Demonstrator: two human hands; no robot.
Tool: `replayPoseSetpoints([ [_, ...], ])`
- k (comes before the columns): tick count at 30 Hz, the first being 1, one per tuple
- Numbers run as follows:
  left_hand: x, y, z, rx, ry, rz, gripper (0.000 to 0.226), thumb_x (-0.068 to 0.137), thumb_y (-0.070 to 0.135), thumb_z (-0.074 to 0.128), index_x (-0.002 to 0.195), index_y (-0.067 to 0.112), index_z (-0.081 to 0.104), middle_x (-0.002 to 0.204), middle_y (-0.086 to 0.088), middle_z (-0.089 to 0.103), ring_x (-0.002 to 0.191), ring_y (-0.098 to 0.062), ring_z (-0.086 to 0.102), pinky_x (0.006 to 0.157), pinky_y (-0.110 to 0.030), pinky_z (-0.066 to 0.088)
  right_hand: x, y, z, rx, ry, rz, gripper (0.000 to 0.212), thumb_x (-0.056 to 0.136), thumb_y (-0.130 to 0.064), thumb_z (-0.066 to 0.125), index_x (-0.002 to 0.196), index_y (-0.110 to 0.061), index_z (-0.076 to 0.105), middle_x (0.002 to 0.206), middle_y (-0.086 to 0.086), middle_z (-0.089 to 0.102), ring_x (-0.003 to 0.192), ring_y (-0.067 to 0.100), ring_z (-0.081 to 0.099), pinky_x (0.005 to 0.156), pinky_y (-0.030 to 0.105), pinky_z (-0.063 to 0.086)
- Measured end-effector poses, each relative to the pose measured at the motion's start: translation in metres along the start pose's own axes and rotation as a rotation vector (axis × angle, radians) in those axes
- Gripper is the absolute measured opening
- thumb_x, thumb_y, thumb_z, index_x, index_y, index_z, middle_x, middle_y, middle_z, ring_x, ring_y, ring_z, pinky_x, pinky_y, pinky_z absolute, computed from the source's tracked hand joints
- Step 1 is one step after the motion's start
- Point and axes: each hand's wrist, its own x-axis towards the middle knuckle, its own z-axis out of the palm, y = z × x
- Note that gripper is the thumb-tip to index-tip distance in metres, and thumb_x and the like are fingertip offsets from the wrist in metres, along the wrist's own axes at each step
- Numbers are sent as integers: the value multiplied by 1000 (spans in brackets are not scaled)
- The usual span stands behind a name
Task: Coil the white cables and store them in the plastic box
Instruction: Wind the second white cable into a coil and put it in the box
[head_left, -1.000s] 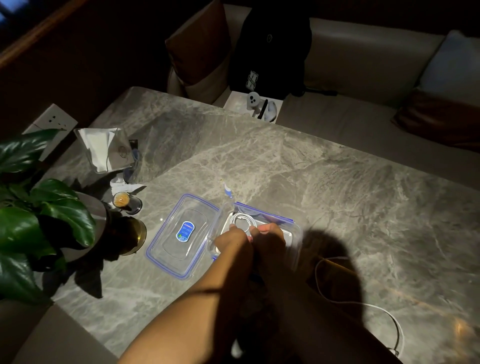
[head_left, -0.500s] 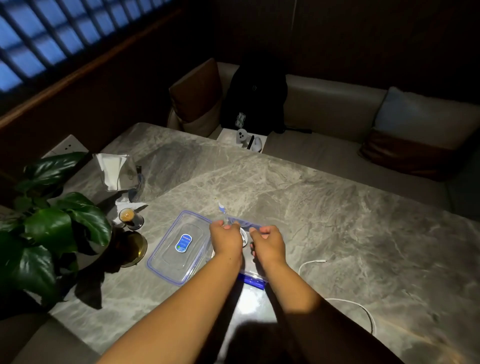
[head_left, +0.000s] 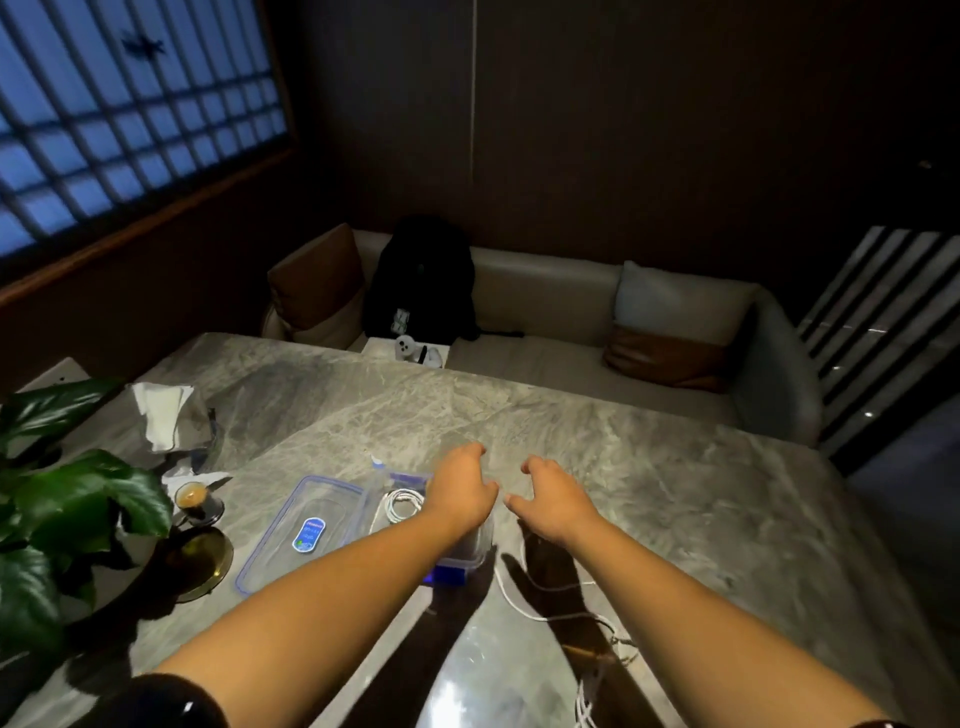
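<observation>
A clear plastic box (head_left: 470, 556) with blue trim stands on the marble table (head_left: 649, 493). A coiled white cable (head_left: 402, 503) lies inside it, at its left end. My left hand (head_left: 462, 491) hovers over the box, fingers apart and empty. My right hand (head_left: 556, 501) hangs just right of the box, also empty with fingers spread. A loose white cable (head_left: 545, 616) trails across the table below my right forearm toward the near edge. The box's lid (head_left: 296, 530), with a blue label, lies flat to the left.
At the left stand a leafy plant (head_left: 62, 499), a small glass of brown drink (head_left: 195, 500) and a tissue holder (head_left: 169, 418). Behind the table is a sofa with a black backpack (head_left: 418, 283) and cushions.
Both hands have let go of the coiled cable and lifted away from the box, spreading apart. The camera has tilted upward, showing more of the room.
</observation>
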Motion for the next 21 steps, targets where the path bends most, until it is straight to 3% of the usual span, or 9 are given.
replayPoseSetpoints([
  [7,-13,20,12,234,-182,151,54,89,29,66,137,13,48,135,-11,56,121,-26,56,99,-37,49,-28,24,-18,-113,-39,4,62,87,-41,62,140,-14,44,140,10,51,125,28,54,99,37,46],
  [11,-17,26,19,403,-269,249,49,89,30,64,133,12,51,132,-11,54,117,-28,56,99,-39,48,-40,38,-20,-165,-35,-5,52,86,-39,61,129,-12,50,127,11,62,114,28,60,93,40,51],
  [21,-11,29,38,386,-284,347,46,89,26,62,133,14,54,130,-10,62,117,-28,59,97,-39,50,-45,59,-14,-130,-22,21,51,87,-38,61,131,-13,52,127,9,64,114,27,61,91,36,51],
])
